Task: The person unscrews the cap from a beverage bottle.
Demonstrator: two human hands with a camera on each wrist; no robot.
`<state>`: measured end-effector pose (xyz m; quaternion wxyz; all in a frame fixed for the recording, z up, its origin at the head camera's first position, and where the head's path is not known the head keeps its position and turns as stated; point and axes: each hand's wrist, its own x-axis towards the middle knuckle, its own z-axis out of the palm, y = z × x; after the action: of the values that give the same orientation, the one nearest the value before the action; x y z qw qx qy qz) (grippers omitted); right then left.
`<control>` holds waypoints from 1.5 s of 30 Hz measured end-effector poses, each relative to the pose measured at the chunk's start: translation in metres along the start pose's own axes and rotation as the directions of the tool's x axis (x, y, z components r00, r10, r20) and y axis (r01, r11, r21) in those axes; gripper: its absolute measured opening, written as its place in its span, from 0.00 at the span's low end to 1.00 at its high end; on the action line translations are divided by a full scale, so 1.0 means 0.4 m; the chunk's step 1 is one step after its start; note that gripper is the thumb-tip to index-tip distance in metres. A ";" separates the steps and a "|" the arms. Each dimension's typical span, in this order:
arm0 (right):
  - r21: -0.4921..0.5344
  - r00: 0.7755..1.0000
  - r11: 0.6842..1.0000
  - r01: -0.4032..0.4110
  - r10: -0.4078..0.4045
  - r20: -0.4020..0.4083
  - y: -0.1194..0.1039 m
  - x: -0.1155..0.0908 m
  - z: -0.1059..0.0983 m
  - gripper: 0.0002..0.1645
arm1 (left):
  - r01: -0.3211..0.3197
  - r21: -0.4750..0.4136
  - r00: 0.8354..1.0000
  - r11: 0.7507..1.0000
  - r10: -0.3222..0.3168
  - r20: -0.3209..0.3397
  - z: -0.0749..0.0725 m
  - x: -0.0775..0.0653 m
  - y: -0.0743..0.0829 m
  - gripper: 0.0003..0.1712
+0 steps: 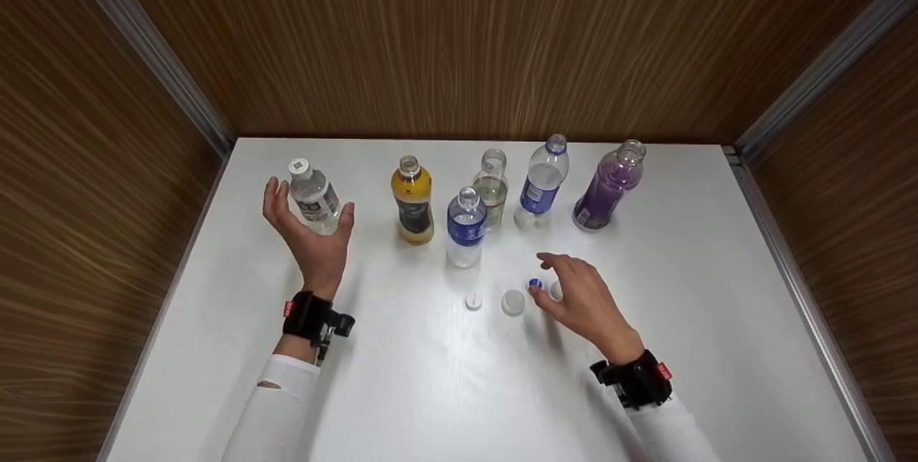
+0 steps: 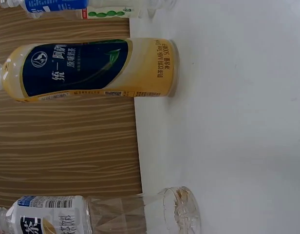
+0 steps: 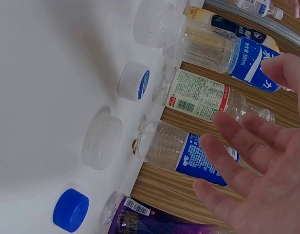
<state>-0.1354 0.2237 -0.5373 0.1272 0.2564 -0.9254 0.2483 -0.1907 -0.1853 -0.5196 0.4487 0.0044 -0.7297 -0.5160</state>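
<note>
My left hand (image 1: 315, 243) is spread beside a clear bottle (image 1: 318, 207) with a white cap and label, thumb on one side and fingers on the other. Only a sliver of that hand enters the left wrist view, next to the bottle's neck. My right hand (image 1: 584, 300) hovers over loose caps, fingers apart and holding nothing. A white cap with a blue top (image 1: 535, 283) lies by its thumb, with a translucent cap (image 1: 513, 303) and a small white cap (image 1: 473, 302) further left. The right wrist view also shows a blue cap (image 3: 71, 210), hidden by the hand in the head view.
Uncapped bottles stand across the white table (image 1: 401, 376): a yellow milk tea bottle (image 1: 414, 207), a blue-labelled bottle (image 1: 466, 229), a greenish-labelled one (image 1: 492, 189), a taller blue-labelled one (image 1: 543, 186) and a purple one (image 1: 606, 189). Wood-grain panels (image 1: 473, 39) enclose the table.
</note>
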 end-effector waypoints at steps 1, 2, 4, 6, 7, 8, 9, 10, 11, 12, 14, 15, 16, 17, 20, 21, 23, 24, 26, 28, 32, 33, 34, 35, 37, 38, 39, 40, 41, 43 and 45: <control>0.000 1.000 1.000 0.000 0.000 0.001 0.000 0.000 0.000 0.32 | 0.019 0.008 1.000 1.000 -0.019 0.000 0.001 0.003 -0.005 0.55; 0.000 1.000 1.000 0.000 0.000 0.002 -0.001 0.000 -0.001 0.32 | 0.044 0.010 0.999 0.999 -0.044 0.000 0.001 0.006 -0.009 0.57; 0.000 1.000 1.000 -0.001 0.001 0.002 -0.002 0.000 -0.001 0.32 | 0.084 0.019 0.996 0.996 -0.084 -0.002 0.003 0.010 -0.020 0.60; 0.001 1.000 1.000 -0.004 0.004 0.006 -0.003 0.001 -0.003 0.31 | 0.124 0.026 0.992 0.992 -0.124 -0.010 0.005 0.013 -0.033 0.62; 0.001 1.000 1.000 -0.007 0.007 0.007 -0.004 0.001 -0.003 0.31 | 0.146 0.030 0.989 0.989 -0.145 -0.012 0.006 0.014 -0.041 0.63; 0.002 1.000 1.000 -0.010 0.010 0.007 -0.004 0.000 -0.004 0.31 | 0.169 0.027 0.986 0.985 -0.169 -0.012 0.008 0.014 -0.048 0.64; 0.003 1.000 1.000 -0.012 0.012 0.007 -0.005 0.000 -0.004 0.31 | 0.191 0.030 0.982 0.981 -0.191 -0.010 0.010 0.013 -0.056 0.65; 0.005 1.000 1.000 -0.015 0.015 0.009 -0.005 0.000 -0.003 0.31 | 0.217 0.030 0.976 0.976 -0.217 -0.007 0.011 0.012 -0.064 0.65; 0.006 1.000 1.000 -0.017 0.016 0.013 -0.006 0.000 -0.003 0.31 | 0.243 0.032 0.970 0.970 -0.243 -0.005 0.013 0.011 -0.072 0.66; 0.007 1.000 1.000 -0.017 0.017 0.015 -0.006 0.000 -0.003 0.31 | 0.272 0.032 0.962 0.962 -0.272 0.001 0.014 0.009 -0.078 0.67; 0.008 1.000 1.000 -0.017 0.017 0.019 -0.007 -0.001 -0.001 0.31 | 0.326 0.034 0.945 0.945 -0.327 0.010 0.017 0.007 -0.091 0.68; 0.007 1.000 1.000 -0.018 0.018 0.023 -0.007 -0.002 -0.001 0.32 | 0.350 0.036 0.936 0.936 -0.351 0.010 0.018 0.007 -0.097 0.68; 0.005 0.999 1.000 -0.019 0.019 0.027 -0.008 -0.002 -0.001 0.32 | 0.372 0.037 0.928 0.927 -0.373 0.010 0.019 0.007 -0.103 0.69; 0.003 0.999 1.000 -0.020 0.020 0.028 -0.008 -0.002 -0.001 0.32 | 0.391 0.040 0.920 0.919 -0.392 0.008 0.021 0.007 -0.108 0.69; -0.004 0.999 1.000 -0.024 0.024 0.033 -0.010 -0.003 -0.002 0.32 | 0.428 0.035 0.903 0.903 -0.429 -0.004 0.027 0.012 -0.122 0.70; -0.005 0.999 1.000 -0.023 0.023 0.034 -0.010 -0.002 -0.003 0.32 | 0.434 0.033 0.901 0.900 -0.434 -0.009 0.029 0.015 -0.126 0.69; -0.004 0.999 1.000 -0.017 0.017 0.034 -0.011 -0.001 -0.002 0.31 | 0.448 0.016 0.894 0.894 -0.448 -0.007 0.032 0.021 -0.131 0.70; 0.000 0.999 1.000 -0.015 0.015 0.034 -0.011 0.000 -0.002 0.31 | 0.457 0.008 0.889 0.889 -0.457 -0.001 0.032 0.024 -0.133 0.70; 0.008 0.999 1.000 -0.011 0.011 0.033 -0.011 0.002 -0.002 0.31 | 0.475 0.010 0.880 0.880 -0.475 0.021 0.033 0.029 -0.137 0.70; 0.015 0.999 1.000 -0.013 0.012 0.034 -0.011 0.003 -0.001 0.31 | 0.497 0.023 0.867 0.868 -0.497 0.041 0.031 0.032 -0.141 0.69; 0.019 0.999 1.000 -0.025 0.024 0.042 -0.011 0.004 -0.001 0.30 | 0.507 0.075 0.858 0.858 -0.512 0.052 0.023 0.030 -0.145 0.63; 0.020 0.999 0.999 -0.028 0.028 0.045 -0.012 0.004 -0.001 0.30 | 0.501 0.082 0.861 0.861 -0.506 0.050 0.021 0.027 -0.144 0.61; 0.022 0.998 0.999 -0.033 0.031 0.048 -0.012 0.004 -0.002 0.30 | 0.493 0.087 0.866 0.866 -0.498 0.050 0.019 0.024 -0.143 0.59; 0.023 0.998 0.999 -0.037 0.036 0.052 -0.013 0.004 -0.003 0.30 | 0.483 0.089 0.871 0.871 -0.488 0.052 0.017 0.022 -0.141 0.58; 0.026 0.997 0.999 -0.046 0.044 0.058 -0.013 0.004 -0.004 0.30 | 0.459 0.093 0.883 0.884 -0.465 0.061 0.014 0.013 -0.133 0.55; 0.026 0.997 0.998 -0.049 0.048 0.059 -0.014 0.005 -0.005 0.30 | 0.447 0.092 0.889 0.890 -0.453 0.068 0.012 0.008 -0.127 0.54; 0.028 0.997 0.998 -0.052 0.051 0.061 -0.014 0.005 -0.006 0.30 | 0.436 0.089 0.894 0.896 -0.442 0.076 0.010 0.003 -0.121 0.53; 0.029 0.997 0.998 -0.055 0.053 0.062 -0.015 0.005 -0.007 0.30 | 0.427 0.085 0.897 0.900 -0.433 0.085 0.008 -0.001 -0.115 0.52; 0.030 0.997 0.998 -0.056 0.054 0.063 -0.015 0.005 -0.008 0.31 | 0.418 0.080 0.901 0.905 -0.424 0.093 0.007 -0.006 -0.108 0.52; 0.031 0.997 0.998 -0.055 0.053 0.063 -0.015 0.005 -0.008 0.31 | 0.397 0.071 0.909 0.915 -0.403 0.107 0.004 -0.015 -0.094 0.51; 0.028 0.997 0.998 -0.052 0.050 0.061 -0.014 0.004 -0.008 0.30 | 0.384 0.060 0.914 0.921 -0.388 0.118 0.002 -0.022 -0.081 0.52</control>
<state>-0.1332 0.2205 -0.5318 0.0892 0.2419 -0.9313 0.2573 -0.2009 -0.1956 -0.5500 0.2902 0.1234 -0.7507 -0.5805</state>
